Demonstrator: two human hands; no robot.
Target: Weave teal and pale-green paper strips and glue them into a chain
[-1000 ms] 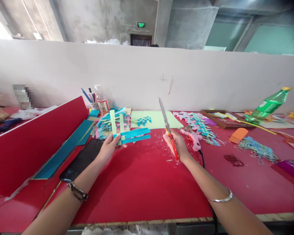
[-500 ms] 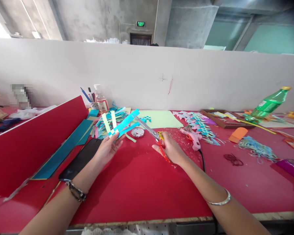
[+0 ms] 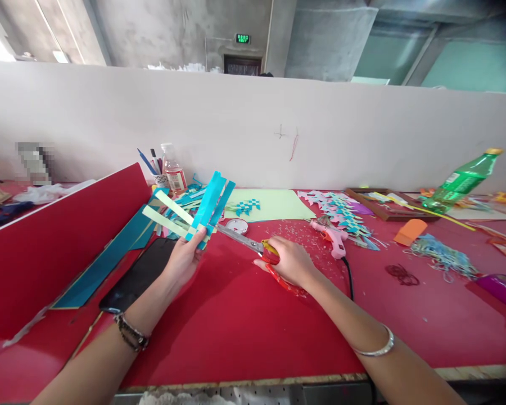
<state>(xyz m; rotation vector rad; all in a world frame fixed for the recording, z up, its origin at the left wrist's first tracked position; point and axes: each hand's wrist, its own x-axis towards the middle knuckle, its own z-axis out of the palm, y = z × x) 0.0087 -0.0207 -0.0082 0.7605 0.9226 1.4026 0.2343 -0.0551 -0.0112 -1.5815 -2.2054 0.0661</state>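
Between thumb and fingers, my left hand (image 3: 184, 256) pinches a woven piece of paper strips (image 3: 208, 205). Its blue strips point up and to the right, its pale green ones up and to the left. My right hand (image 3: 293, 260) is wrapped round the handles of a pair of scissors (image 3: 240, 238), red and yellow at the grip. The blade tips reach the right side of the woven piece, close to my left fingers; whether they are cutting I cannot tell. Behind them lies a round tape roll (image 3: 236, 226). Cut strips (image 3: 181, 211) are heaped behind my left hand.
A black phone (image 3: 141, 275) and blue card (image 3: 105, 259) lie on the left beside an upright red board (image 3: 67, 247). Right of my hands are a pink glue gun (image 3: 331, 236) with a cord, woven paper pieces (image 3: 341, 216) and a tilted green bottle (image 3: 461, 183).
My left hand has turned the woven piece anticlockwise, so the blue strips stand steeper. The scissors have moved left and down, their tips now at the piece's lower right edge.
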